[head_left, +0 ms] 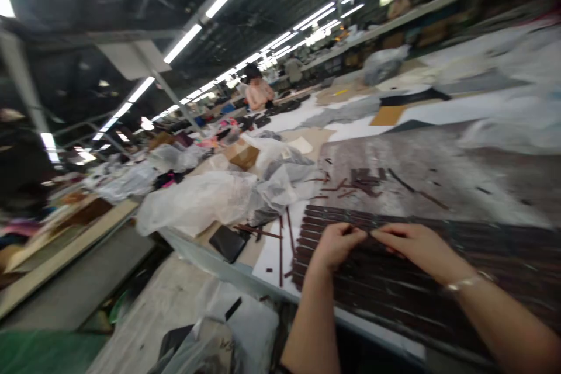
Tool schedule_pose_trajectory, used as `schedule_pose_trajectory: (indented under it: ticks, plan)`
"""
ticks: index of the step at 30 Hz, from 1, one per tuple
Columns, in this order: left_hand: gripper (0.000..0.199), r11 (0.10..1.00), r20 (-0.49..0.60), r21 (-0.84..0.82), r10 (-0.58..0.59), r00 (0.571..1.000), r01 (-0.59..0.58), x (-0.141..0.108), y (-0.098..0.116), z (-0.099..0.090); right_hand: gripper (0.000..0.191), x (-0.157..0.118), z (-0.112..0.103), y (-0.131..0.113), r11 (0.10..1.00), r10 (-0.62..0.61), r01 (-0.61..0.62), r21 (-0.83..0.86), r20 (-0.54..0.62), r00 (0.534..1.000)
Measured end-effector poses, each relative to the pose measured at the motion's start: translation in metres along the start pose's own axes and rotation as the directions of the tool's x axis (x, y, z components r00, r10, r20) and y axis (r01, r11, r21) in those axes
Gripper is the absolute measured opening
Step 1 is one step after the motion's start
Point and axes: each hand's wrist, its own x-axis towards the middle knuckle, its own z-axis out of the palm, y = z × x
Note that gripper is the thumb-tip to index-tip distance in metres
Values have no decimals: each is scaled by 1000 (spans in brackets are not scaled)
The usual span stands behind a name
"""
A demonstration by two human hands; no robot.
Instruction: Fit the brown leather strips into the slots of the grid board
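Note:
Rows of dark brown strips (394,286) lie side by side on the table at the lower right. Over their upper left part, my left hand (337,243) is closed, thumb against the fingers. My right hand (401,241), with a bracelet at the wrist, is pinched close beside it, the fingertips of both nearly meeting. Whatever is between the fingers is too small and blurred to make out. Loose brown scraps (366,181) are scattered just beyond the hands.
Crumpled clear plastic bags (205,201) and a black piece (228,243) lie to the left along the table edge. Farther back are paper sheets and a tan piece (387,115). A person (258,93) is at a distant table. Wooden boards (74,269) stand at the far left.

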Motion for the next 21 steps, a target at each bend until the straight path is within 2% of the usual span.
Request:
schedule_pose_trajectory:
  ticks: [1,2,4,8,11,17,21]
  plan:
    - [28,1000,3,9,10,1000,-10,1,-1,0,40,0,-2,4,999,43,-44,8,90,995]
    - [28,1000,6,17,13,1000,-13,3,-2,-1,38,1,-4,7,998,63,-65,9,126,990]
    - [29,998,19,57,31,999,-32,9,-4,-6,34,5,-9,9,997,78,-77,-15,83,993]
    - [31,977,-120,199,102,988,-77,17,-11,-18,31,9,-21,10,981,175,-180,-77,-72,982]
    - [32,942,-161,324,147,976,-88,19,-14,-27,30,11,-23,12,970,210,-221,-103,-108,972]
    - [28,809,-231,588,191,954,-19,19,-12,-35,29,22,1,7,967,172,-184,-176,-82,982]
    - [30,737,-230,676,198,953,10,16,-12,-37,30,35,17,3,938,157,-177,-297,-89,984]
